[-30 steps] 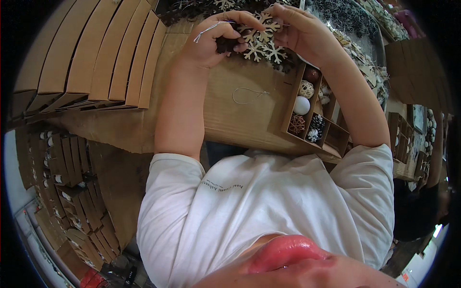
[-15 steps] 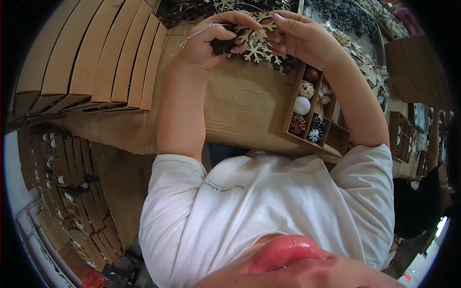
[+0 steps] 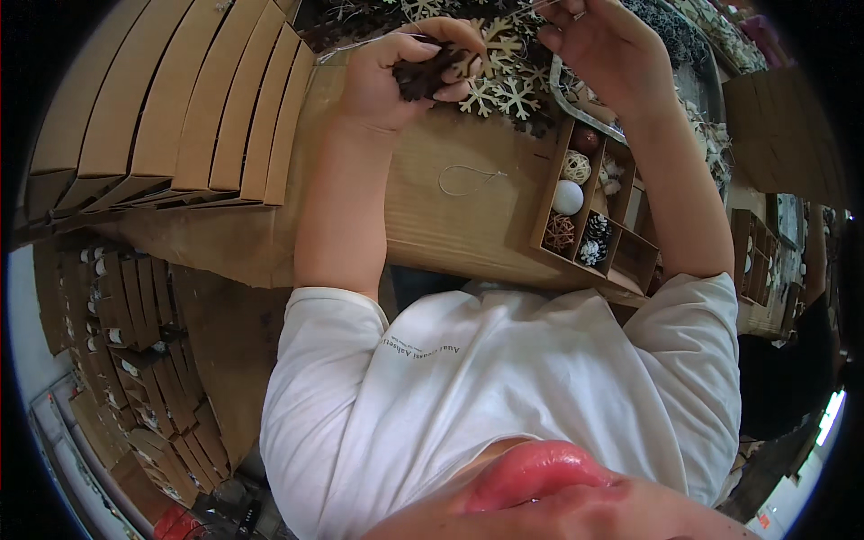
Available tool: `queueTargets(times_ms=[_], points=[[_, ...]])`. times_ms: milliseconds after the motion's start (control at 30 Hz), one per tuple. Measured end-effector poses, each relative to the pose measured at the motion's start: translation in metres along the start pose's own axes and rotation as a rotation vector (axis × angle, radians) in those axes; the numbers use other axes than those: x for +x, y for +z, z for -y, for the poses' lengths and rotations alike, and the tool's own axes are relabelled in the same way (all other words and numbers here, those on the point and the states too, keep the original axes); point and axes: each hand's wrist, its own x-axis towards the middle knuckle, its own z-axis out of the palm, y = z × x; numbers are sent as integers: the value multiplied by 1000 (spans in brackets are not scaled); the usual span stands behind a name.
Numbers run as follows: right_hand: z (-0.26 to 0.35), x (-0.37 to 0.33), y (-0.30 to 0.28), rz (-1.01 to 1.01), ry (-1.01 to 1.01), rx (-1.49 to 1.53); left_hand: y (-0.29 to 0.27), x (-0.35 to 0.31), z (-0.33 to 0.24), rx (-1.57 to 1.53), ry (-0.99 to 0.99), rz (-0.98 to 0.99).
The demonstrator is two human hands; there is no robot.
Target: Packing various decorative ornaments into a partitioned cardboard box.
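My left hand is closed round several dark brown snowflake cutouts and a pale wooden snowflake, which sticks out past the fingertips. A thin silvery cord trails from this hand to the left. My right hand is raised at the top edge, thumb and fingers pinching a thin cord that stretches toward the pale snowflake. More pale snowflakes lie over dark ones just beyond my hands. On the cardboard-covered table rests a loose loop of cord.
Near my right forearm stands a divided box holding a white ball, woven balls and pinecones. Behind it is a metal tray of small decorations. Upright cardboard boxes line the left, with more stacked boxes lower down.
My right hand has moved away from the pale snowflake, up and to the right, drawing out a cord. My left hand stays nearly in place, still holding the snowflakes.
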Motion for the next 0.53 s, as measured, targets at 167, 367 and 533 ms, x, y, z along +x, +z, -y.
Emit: queueTargets(times_ms=[167, 367, 533], points=[[-9, 7, 27, 109, -93, -4, 0, 4, 6, -82, -54, 72], [-29, 23, 37, -261, -120, -89, 3, 4, 7, 15, 40, -431], [-40, 35, 37, -332, 39, -621, 9, 13, 16, 401, 110, -769]])
